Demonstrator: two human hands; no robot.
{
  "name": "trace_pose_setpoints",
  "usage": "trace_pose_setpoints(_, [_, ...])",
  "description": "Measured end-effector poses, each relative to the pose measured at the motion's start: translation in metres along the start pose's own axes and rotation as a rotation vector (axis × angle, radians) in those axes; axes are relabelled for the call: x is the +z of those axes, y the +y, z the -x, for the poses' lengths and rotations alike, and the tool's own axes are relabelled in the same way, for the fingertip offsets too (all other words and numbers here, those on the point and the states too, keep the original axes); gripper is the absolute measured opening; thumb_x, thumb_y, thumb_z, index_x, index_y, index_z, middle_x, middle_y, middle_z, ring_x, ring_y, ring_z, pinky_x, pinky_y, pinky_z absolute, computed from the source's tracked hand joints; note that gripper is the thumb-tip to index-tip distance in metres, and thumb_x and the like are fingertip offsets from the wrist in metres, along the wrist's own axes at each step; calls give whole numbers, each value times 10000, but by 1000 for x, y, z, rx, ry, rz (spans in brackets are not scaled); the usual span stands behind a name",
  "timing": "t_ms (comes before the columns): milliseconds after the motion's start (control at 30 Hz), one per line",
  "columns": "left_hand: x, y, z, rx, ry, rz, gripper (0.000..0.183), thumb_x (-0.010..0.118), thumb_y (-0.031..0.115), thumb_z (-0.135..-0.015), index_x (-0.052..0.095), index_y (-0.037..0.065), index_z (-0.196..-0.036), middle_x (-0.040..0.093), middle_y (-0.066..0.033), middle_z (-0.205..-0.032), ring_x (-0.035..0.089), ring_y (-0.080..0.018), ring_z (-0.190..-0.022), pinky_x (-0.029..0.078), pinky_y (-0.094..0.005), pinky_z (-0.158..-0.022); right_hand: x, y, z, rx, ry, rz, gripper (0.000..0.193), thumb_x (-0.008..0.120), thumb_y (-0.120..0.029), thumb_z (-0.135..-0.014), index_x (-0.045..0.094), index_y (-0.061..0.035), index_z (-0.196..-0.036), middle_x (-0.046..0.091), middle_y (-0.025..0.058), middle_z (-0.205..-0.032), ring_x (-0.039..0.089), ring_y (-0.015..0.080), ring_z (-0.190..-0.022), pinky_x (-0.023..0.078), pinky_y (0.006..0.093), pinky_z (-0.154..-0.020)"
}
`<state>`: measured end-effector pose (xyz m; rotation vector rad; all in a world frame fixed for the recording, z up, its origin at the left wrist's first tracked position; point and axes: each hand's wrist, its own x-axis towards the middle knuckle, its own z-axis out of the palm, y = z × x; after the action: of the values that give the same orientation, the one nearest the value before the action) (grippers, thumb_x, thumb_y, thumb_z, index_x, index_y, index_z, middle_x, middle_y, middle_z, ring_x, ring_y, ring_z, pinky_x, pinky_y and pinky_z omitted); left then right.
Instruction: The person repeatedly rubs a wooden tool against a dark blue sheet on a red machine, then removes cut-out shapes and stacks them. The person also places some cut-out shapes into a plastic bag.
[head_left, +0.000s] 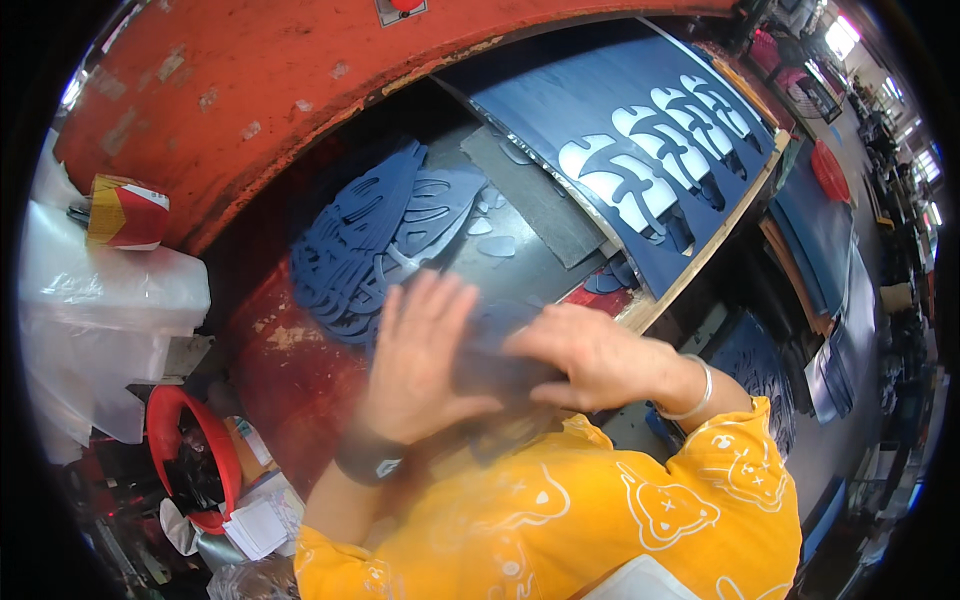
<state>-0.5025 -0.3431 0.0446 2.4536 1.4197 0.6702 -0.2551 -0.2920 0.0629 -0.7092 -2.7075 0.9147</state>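
Observation:
My left hand (425, 350) is raised over the red work surface, its fingers stretched out and slightly blurred. Opposite it, my right hand (590, 355) has its fingers and thumb curved around the edge of a dark, flat piece (495, 350). Motion smears that piece, so its outline cannot be made out. Just beyond my left hand lies a heap of dark blue cut-out sheet pieces (350, 240) with long slots. Small blue offcuts (492, 245) are scattered beside the heap on a dark metal plate (525, 220).
A dark blue sheet (560, 90) with a row of white-showing cutouts (620, 185) lies at the far right. An orange-red machine beam (250, 90) spans the back. At left are clear plastic bags (110, 300) and a red bin (165, 410). More blue sheets (805, 235) stand right.

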Motion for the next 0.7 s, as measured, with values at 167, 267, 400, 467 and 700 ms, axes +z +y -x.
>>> trace_pose_setpoints(167, [-11, 13, -4, -170, -279, 200, 508, 875, 281, -601, 641, 76, -1002, 672, -100, -961, 660, -294, -884, 520, -396, -800, 16, -8, 7, 109, 230, -394, 562, 761, -114, -712, 524, -104, -1222, 627, 130, -1029, 625, 337, -942, 515, 416, -821])
trace_pose_setpoints(267, [-1, 16, 12, -206, 73, 307, 359, 870, 153, -608, 641, 56, -867, 661, -92, -845, 653, -264, -746, 513, -328, -647, 43, 6, 0, 165, 404, -643, 748, 815, -97, -699, 437, -104, -1345, 608, 105, -1106, 610, 245, -1071, 494, 364, -903])
trace_pose_setpoints(400, [4, 10, 30, -152, 254, 455, 375, 848, 42, -586, 621, 32, -884, 643, -109, -847, 639, -260, -773, 504, -310, -701, 77, 14, -3, -76, 706, -1258, 880, 838, -113, -704, 324, -68, -1417, 556, 122, -1243, 526, 252, -1218, 424, 408, -1013])
trace_pose_setpoints(467, [-5, 9, 37, 20, 281, 546, 404, 812, 28, -607, 619, 35, -962, 633, -132, -932, 633, -270, -827, 504, -336, -734, 90, 9, 2, -48, 567, -1224, 815, 832, -92, -692, 385, -59, -1372, 581, 116, -1187, 557, 251, -1178, 450, 418, -998])
trace_pose_setpoints(700, [-44, 32, 13, 115, -231, -89, 513, 807, 173, -588, 643, 143, -1073, 602, -50, -1146, 554, -333, -1149, 234, -586, -1088, 113, -21, 24, -56, 593, -914, 490, 740, 26, -725, 551, -5, -1177, 630, 145, -1145, 611, 281, -1115, 466, 391, -992])
